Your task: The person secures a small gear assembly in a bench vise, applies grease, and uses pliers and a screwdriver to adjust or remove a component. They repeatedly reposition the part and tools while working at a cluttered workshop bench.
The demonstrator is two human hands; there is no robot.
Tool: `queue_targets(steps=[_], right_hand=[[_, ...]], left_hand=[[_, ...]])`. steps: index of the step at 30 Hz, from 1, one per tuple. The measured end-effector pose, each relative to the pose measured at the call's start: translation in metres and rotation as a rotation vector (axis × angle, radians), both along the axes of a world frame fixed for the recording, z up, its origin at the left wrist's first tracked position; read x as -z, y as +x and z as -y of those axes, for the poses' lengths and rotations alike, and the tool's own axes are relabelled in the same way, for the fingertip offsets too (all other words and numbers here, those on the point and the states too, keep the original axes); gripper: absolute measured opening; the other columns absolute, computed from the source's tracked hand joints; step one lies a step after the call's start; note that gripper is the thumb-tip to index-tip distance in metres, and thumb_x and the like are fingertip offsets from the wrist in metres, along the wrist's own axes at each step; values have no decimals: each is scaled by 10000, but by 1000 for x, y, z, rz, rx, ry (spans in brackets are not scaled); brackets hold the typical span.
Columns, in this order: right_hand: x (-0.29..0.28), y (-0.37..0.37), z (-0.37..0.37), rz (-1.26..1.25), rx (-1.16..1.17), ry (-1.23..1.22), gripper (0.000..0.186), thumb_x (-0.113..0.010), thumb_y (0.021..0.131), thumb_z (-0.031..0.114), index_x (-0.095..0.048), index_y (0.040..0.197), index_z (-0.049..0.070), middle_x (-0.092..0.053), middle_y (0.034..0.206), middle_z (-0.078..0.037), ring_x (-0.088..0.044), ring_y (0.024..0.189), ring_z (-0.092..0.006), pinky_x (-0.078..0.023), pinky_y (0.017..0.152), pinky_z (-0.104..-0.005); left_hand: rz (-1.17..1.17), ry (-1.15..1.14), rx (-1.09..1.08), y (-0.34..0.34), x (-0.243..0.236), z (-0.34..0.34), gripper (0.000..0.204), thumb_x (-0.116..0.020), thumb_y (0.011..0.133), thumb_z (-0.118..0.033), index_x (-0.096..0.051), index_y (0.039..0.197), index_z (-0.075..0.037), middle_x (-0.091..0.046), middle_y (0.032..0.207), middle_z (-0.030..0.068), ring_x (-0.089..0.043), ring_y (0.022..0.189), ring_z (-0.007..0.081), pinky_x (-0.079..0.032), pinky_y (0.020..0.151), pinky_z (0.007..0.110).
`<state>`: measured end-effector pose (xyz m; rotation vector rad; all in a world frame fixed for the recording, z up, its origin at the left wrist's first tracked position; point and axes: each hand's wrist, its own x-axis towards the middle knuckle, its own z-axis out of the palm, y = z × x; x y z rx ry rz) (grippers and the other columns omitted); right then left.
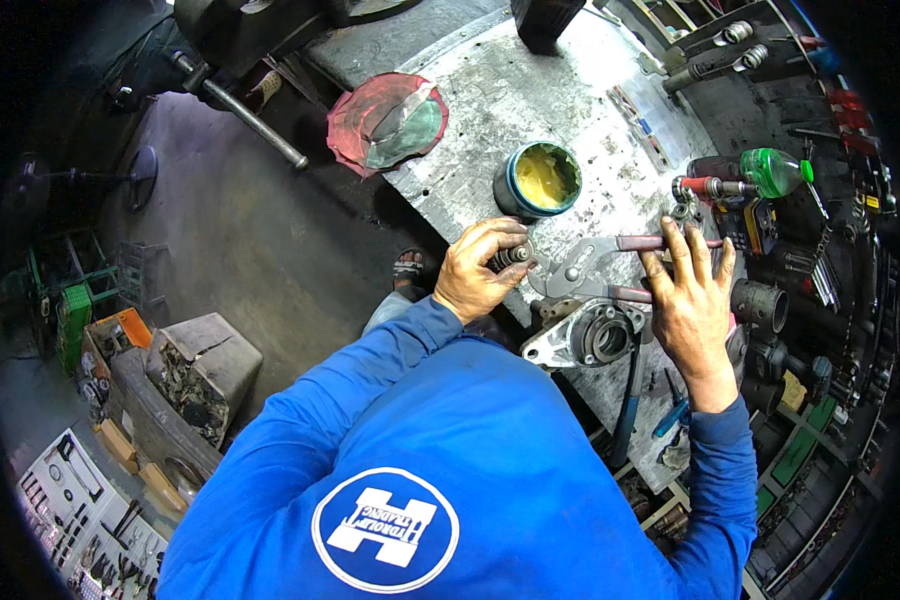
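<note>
My left hand [480, 275] holds a small ribbed metal fitting [513, 256] at the jaws of large grey pliers [580, 262]. My right hand [692, 310] holds the pliers' reddish handles, fingers draped over them. Below the pliers lies a silver flanged housing [560, 345] with a round bore, beside a dark-handled tool [626, 418]. A blue screwdriver [673, 418] lies farther right. Above my left hand stands an open tub [545, 180] of yellow grease. A red-bodied tool [708, 187] and a green-capped plastic bottle [770, 172] are at the right of the metal bench [440, 200].
A red and green cloth item [380, 125] sits at the bench's upper left, and a black container [540, 20] at the back. A metal bar [250, 120] juts in at upper left. Bins [200, 365] stand on the floor at left. Tools crowd the right side. A sandalled foot [407, 268] shows below.
</note>
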<state>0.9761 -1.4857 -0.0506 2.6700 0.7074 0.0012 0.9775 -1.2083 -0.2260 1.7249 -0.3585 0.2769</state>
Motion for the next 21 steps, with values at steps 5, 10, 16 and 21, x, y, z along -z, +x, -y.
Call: queue_targets(steps=[5, 10, 16, 21], right_hand=[[0, 18, 2, -3, -64, -18, 484, -658, 922, 190, -690, 1405, 195, -463, 1644, -89, -430, 1504, -348, -203, 1236, -716], [5, 31, 8, -25, -97, 14, 516, -651, 896, 151, -692, 1408, 199, -384, 1704, -76, -386, 1541, -346, -188, 1243, -718], [-2, 22, 13, 46, -108, 83, 494, -714, 836, 140, -721, 1329, 161, -513, 1441, -146, -460, 1445, -371, -266, 1206, -718], [-23, -22, 6, -83, 241, 454, 476, -703, 807, -2, -721, 1277, 76, -555, 1267, -209, -582, 1178, -393, -434, 1087, -524]], left_hand=[[-18, -9, 42, 1, 3, -4, 337, -863, 765, -48, -746, 1078, -2, -763, 1195, 185, -729, 1155, 350, -564, 1015, 430], [-60, -32, 110, 1, 5, -7, 357, -844, 777, -22, -738, 1117, 13, -758, 1242, 174, -718, 1200, 335, -550, 1049, 428], [-84, -77, 91, 1, 5, -3, 329, -872, 807, -100, -734, 1094, -17, -764, 1194, 146, -744, 1106, 323, -585, 963, 391], [-22, -7, 58, 2, 5, -3, 320, -883, 807, -108, -736, 1076, -15, -767, 1189, 147, -748, 1104, 316, -589, 961, 391]])
